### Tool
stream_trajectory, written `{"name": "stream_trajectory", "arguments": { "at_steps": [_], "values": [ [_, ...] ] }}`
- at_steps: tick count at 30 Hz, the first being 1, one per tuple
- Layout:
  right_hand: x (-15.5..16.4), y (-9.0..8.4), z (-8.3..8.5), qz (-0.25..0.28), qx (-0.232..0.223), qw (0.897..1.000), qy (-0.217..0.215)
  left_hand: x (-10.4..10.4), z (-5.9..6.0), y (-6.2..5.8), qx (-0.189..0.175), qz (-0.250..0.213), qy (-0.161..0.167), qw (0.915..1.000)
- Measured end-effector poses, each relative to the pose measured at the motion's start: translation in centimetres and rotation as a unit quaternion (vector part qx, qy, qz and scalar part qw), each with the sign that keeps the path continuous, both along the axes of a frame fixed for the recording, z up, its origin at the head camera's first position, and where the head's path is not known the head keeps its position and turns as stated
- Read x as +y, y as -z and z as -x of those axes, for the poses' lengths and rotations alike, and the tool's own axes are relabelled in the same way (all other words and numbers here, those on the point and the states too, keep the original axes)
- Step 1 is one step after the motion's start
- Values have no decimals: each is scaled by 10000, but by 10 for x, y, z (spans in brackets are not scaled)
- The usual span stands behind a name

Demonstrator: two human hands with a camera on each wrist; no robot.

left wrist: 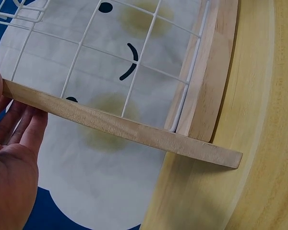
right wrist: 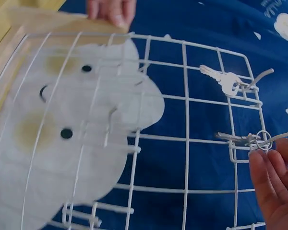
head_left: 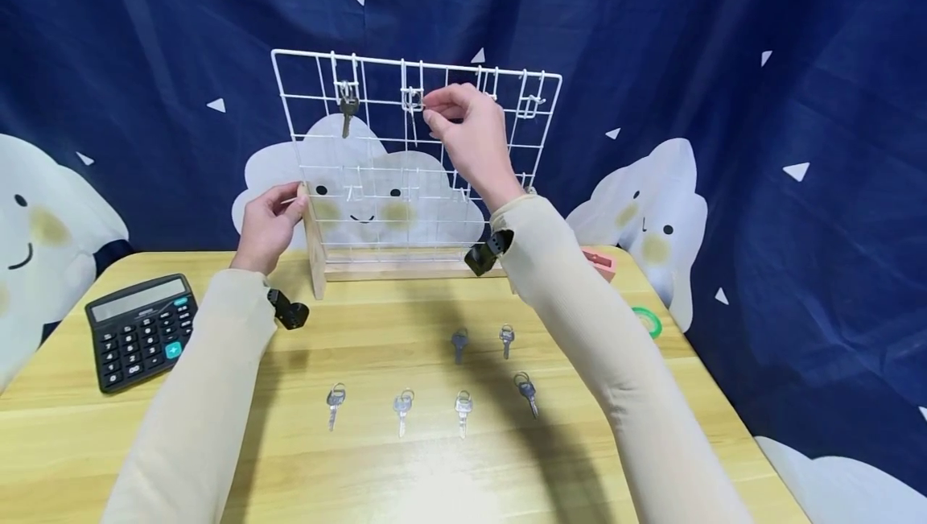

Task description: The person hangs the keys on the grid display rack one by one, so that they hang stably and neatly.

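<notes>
A white wire grid rack (head_left: 369, 61) stands upright in a wooden base. My left hand (head_left: 266, 222) grips the upper end of its left wooden post (left wrist: 120, 127), thumb on one side and fingers on the other. High on the grid, my right hand (head_left: 471, 129) pinches at the ring of a key (right wrist: 237, 139), and that ring encircles a hook (right wrist: 281, 137). Another key (head_left: 349, 112) hangs from the hook to the left. On the table several keys with rings lie spread out, among them one key (head_left: 335, 405) at the left and one (head_left: 527, 394) at the right.
A black calculator (head_left: 141, 331) lies at the table's left. Past the right forearm are a coral-red object (head_left: 601, 262) and a green ring-shaped object (head_left: 647, 321), both partly hidden. More wire hooks (head_left: 532, 105) sit on the grid, with a dark blue curtain (head_left: 652, 25) behind it.
</notes>
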State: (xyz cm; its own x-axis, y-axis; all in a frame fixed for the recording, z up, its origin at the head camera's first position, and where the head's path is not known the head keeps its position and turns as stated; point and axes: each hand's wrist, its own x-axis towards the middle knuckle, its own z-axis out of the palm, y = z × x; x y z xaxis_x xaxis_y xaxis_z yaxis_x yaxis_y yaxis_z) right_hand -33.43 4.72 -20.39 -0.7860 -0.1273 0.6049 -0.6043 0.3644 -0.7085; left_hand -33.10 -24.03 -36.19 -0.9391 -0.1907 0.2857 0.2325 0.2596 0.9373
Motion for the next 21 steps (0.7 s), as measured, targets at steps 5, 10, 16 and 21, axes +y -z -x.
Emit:
{"name": "stream_trajectory", "arguments": {
  "at_steps": [5,10,16,21],
  "values": [
    [9,12,-11,-325,176,9993,-66,0,0,0,4,-40,23,10000],
    [20,26,-26,-663,-322,9963,-445,1,-2,-2,8,-170,86,9998],
    [37,49,-41,-1208,-964,9855,-707,0,-2,0,-76,-252,155,9995],
    [51,69,-46,-1444,-1354,9764,-866,-1,1,1,-100,-250,163,9995]
  ]
}}
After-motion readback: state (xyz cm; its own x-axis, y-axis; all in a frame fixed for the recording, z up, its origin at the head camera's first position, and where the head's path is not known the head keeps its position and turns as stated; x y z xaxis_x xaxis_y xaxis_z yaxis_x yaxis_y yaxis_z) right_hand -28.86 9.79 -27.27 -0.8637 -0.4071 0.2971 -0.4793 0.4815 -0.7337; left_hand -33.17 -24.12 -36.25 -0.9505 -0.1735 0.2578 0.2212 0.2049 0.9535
